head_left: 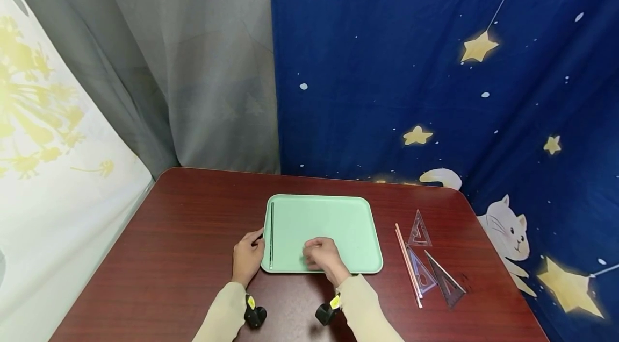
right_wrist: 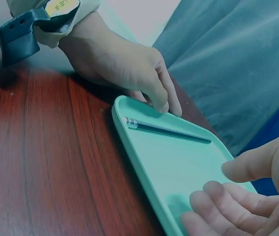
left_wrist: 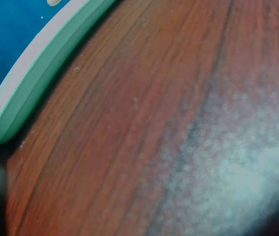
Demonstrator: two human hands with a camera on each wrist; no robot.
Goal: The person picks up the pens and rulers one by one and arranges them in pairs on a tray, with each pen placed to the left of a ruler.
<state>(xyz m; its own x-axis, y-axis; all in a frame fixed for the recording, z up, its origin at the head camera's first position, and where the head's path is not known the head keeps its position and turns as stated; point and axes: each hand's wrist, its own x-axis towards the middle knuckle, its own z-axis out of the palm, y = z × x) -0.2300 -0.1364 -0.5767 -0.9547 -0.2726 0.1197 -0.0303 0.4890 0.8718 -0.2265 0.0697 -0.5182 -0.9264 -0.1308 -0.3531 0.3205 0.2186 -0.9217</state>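
Wrist cameras: two dark units with yellow tags, one strapped at each cream sleeve, lowest in the head view, left (head_left: 254, 315) and right (head_left: 325, 312).
Left hand (head_left: 248, 257): rests on the table at the tray's left rim; in the right wrist view its fingertips (right_wrist: 165, 104) press on that rim near the pencil's metal end. Fingers bent over the edge, nothing gripped inside them.
Pencil (head_left: 272, 234): dark, lies inside the tray flat along the left wall, running front to back.
Tray (head_left: 333, 213): mint-green plastic, rounded corners, sits flat mid-table, front edge near the person.
Right hand (head_left: 323, 257): over the tray's front middle, fingers loosely curled, palm showing in the right wrist view; holds nothing.
Table (head_left: 193, 223): dark red wood grain.
Straight rulers (head_left: 408, 264): thin pale strips, right of the tray, apart from it.
Set squares (head_left: 419, 230): clear triangles just beside the rulers, three in all.
Backdrop: grey curtain left, blue star-and-cat cloth (head_left: 435, 89) right.
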